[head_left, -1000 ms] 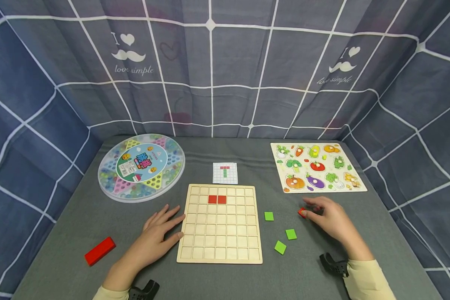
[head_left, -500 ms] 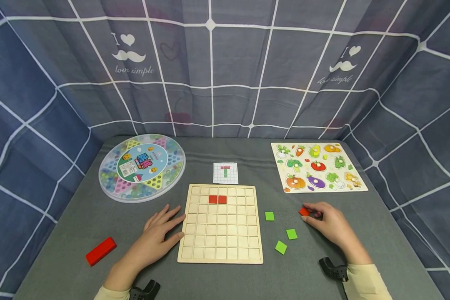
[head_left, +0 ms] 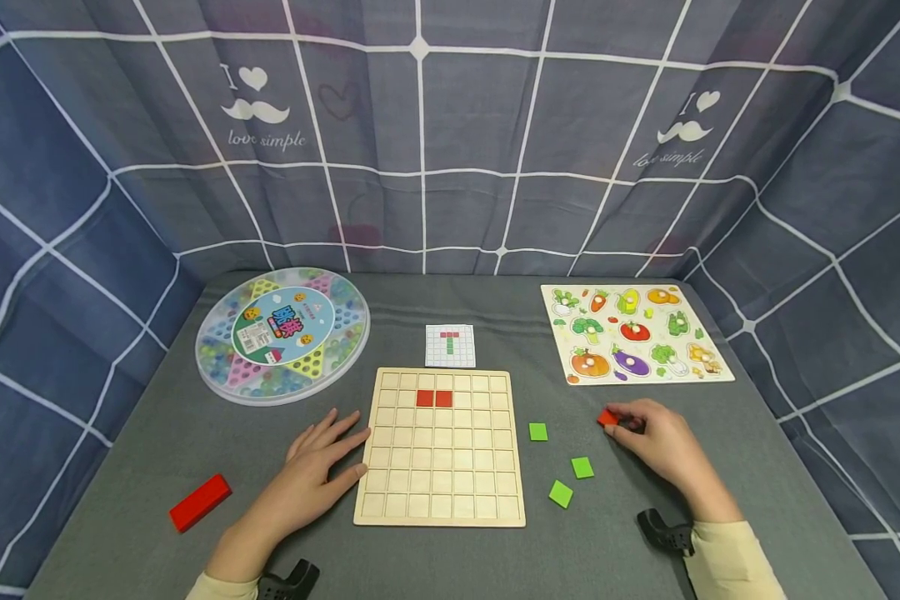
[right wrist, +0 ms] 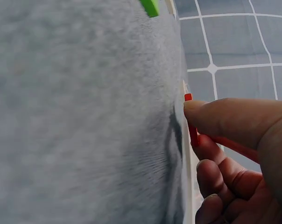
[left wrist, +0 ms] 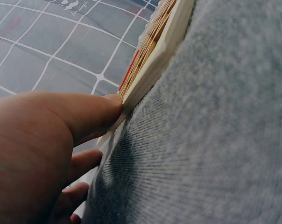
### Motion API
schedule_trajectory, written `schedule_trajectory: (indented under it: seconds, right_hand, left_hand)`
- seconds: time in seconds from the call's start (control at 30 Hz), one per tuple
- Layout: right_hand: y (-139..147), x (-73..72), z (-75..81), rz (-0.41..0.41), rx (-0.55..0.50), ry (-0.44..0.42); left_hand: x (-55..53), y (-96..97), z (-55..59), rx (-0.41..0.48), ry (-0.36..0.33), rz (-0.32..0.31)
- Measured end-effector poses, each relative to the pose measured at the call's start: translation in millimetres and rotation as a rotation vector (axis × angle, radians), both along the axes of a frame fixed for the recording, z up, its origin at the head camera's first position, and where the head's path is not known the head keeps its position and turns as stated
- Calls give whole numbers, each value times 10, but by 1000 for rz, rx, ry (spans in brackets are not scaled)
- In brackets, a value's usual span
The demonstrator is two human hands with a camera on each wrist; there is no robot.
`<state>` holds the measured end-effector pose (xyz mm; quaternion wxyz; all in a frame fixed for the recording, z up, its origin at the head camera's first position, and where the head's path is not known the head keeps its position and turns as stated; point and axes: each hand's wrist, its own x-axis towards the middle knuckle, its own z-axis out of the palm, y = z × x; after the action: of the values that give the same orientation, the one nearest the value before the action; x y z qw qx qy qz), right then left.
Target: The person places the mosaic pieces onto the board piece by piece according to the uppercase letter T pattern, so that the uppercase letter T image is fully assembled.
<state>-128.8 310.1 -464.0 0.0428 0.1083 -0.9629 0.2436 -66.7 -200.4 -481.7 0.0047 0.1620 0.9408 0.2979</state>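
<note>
Between its thumb and fingers my right hand (head_left: 656,437) pinches a red square tile (head_left: 607,417), right of the wooden grid board (head_left: 441,483). The tile's thin edge (right wrist: 191,121) shows at the fingertips in the right wrist view. My left hand (head_left: 318,471) lies spread with straight fingers, its thumb and index fingertips at the board's left edge. In the left wrist view the thumb (left wrist: 99,112) touches the board's side (left wrist: 155,60). Two red tiles (head_left: 434,398) sit side by side in the board's second row. A printed grid card (head_left: 450,347) with a red and green T shape lies behind the board.
Three green tiles (head_left: 561,494) lie between the board and my right hand. A red block (head_left: 200,502) rests left of my left hand. At the back stand a round Chinese-checkers case (head_left: 345,367) on the left and a vegetable puzzle board (head_left: 603,329) on the right.
The red tile in my right hand has come up off its earlier tilt and shows more of its face, slightly further back. My left hand has not moved.
</note>
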Motion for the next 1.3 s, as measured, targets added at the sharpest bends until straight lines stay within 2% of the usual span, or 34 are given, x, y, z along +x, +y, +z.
schedule_trajectory:
  seconds: [0.2, 0.47, 0.9, 1.3]
  right_hand:
    - [-52, -90, 61, 35, 22, -10]
    - [-251, -255, 175, 126, 18, 7]
    - [-757, -463, 280, 235, -26, 28]
    - [-1194, -549, 315, 333, -43, 14]
  left_hand:
    - [1, -4, -7, -2, -1, 2]
    - [2, -6, -17, 4, -8, 1]
    - [4, -15, -27, 6, 6, -7]
    - [0, -12, -27, 6, 6, -1]
